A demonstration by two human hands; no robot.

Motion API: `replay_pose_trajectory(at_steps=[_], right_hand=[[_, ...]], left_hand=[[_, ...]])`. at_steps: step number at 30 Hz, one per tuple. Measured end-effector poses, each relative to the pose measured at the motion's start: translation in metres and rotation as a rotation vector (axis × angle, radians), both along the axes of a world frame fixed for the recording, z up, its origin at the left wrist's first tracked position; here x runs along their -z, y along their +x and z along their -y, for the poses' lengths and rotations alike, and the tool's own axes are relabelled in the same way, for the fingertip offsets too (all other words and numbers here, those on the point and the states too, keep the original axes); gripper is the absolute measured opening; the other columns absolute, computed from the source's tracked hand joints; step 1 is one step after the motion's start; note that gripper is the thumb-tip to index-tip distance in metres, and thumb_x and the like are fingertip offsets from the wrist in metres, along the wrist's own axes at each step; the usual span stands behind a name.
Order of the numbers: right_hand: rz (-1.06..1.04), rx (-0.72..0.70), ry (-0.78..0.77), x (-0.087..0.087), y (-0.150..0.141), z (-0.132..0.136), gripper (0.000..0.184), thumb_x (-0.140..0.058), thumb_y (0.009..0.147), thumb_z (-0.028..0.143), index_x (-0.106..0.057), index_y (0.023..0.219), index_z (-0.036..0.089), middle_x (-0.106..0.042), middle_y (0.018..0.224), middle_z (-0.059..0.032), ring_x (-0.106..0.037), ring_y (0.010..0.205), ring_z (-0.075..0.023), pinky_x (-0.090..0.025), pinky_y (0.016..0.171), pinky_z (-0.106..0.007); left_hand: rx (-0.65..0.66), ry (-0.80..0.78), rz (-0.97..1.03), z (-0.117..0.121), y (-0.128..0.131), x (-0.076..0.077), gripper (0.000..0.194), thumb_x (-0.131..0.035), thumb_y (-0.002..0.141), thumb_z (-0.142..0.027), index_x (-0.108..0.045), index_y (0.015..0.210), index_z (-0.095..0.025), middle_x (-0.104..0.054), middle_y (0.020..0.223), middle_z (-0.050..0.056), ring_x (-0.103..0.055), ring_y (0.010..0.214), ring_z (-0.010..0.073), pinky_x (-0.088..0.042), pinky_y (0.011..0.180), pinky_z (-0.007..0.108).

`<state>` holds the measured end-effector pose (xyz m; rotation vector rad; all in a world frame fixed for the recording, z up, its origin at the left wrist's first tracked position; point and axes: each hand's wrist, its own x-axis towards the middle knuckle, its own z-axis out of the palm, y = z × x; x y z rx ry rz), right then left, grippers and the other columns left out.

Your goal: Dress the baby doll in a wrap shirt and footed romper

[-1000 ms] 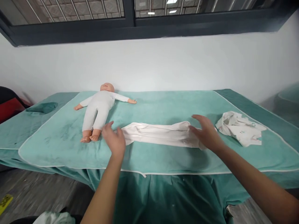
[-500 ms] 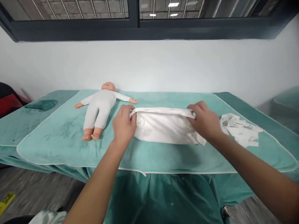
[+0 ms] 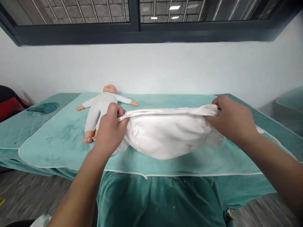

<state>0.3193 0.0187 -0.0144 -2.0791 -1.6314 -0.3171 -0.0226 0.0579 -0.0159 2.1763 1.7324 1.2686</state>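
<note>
A white baby garment (image 3: 163, 137) hangs stretched between my hands above the bed, its top edge pulled nearly straight and its lower part sagging in blurred folds. Its exact cut is hidden by the folds. My left hand (image 3: 112, 127) pinches the left end of that edge. At the right end, my right hand (image 3: 233, 118) grips a bunched bit of the same edge. Left of the garment a baby doll (image 3: 98, 104) in a white bodysuit lies on its back, arms spread; my left hand covers part of its legs in this view.
A green velvety mat with white piping (image 3: 59, 138) covers the bed against the white wall (image 3: 151, 67). A scrap of another white cloth (image 3: 259, 129) shows behind my right forearm. A dark window frame (image 3: 151, 33) runs above. A red and black item (image 3: 10, 105) stands far left.
My hands have moved apart, the left one leftward and the right one rightward, widening the garment between them. Its lower part now billows lower. My right arm now hides most of the patterned cloth.
</note>
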Motion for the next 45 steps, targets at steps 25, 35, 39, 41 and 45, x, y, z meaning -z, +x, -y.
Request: replay_pose_trajectory(at_steps=[25, 35, 39, 41, 45], right_hand=[[-0.246, -0.087, -0.195, 0.029, 0.003, -0.019, 0.028, -0.054, 0.082, 0.036, -0.066, 0.106, 0.027, -0.073, 0.099, -0.0063, -0.065, 0.084, -0.0282, -0.046, 0.064, -0.035], [0.17, -0.183, -0.164, 0.082, -0.03, -0.114, 0.039, -0.047, 0.093, 0.023, -0.056, 0.129, 0.011, -0.053, 0.139, -0.0223, -0.053, 0.121, -0.0362, -0.045, 0.094, -0.045], [0.127, -0.393, -0.303, 0.13, -0.068, -0.125, 0.038, -0.036, 0.098, 0.02, -0.06, 0.128, 0.015, -0.059, 0.136, -0.0161, -0.054, 0.123, -0.0271, -0.043, 0.101, -0.038], [0.09, -0.321, -0.354, 0.148, -0.076, -0.136, 0.038, -0.034, 0.1, 0.024, -0.062, 0.123, 0.013, -0.062, 0.131, -0.0173, -0.057, 0.12, -0.0274, -0.045, 0.1, -0.039], [0.095, -0.166, -0.325, 0.164, -0.074, -0.161, 0.051, -0.035, 0.1, 0.028, -0.045, 0.145, 0.008, -0.03, 0.161, -0.0222, -0.033, 0.146, -0.0328, -0.033, 0.113, -0.05]], left_hand=[[-0.123, -0.185, -0.112, -0.027, -0.004, 0.026, 0.018, -0.054, 0.086, -0.029, -0.063, 0.101, -0.025, -0.071, 0.09, 0.005, -0.064, 0.082, 0.0262, -0.048, 0.066, 0.032], [-0.112, -0.156, -0.414, -0.113, 0.056, 0.09, 0.035, -0.047, 0.089, -0.013, -0.059, 0.123, -0.015, -0.06, 0.128, 0.02, -0.054, 0.121, 0.0342, -0.046, 0.097, 0.047], [0.106, -0.317, -0.465, -0.107, 0.089, 0.136, 0.038, -0.038, 0.092, -0.008, -0.062, 0.12, -0.017, -0.063, 0.127, 0.013, -0.056, 0.121, 0.0259, -0.044, 0.104, 0.04], [0.077, -0.36, -0.456, -0.113, 0.096, 0.151, 0.036, -0.038, 0.096, -0.016, -0.06, 0.124, -0.015, -0.06, 0.134, 0.015, -0.053, 0.127, 0.0283, -0.042, 0.108, 0.043], [0.022, -0.337, -0.454, -0.134, 0.093, 0.154, 0.055, -0.037, 0.099, -0.032, -0.035, 0.15, -0.013, -0.045, 0.153, 0.017, -0.044, 0.139, 0.0326, -0.039, 0.112, 0.048]])
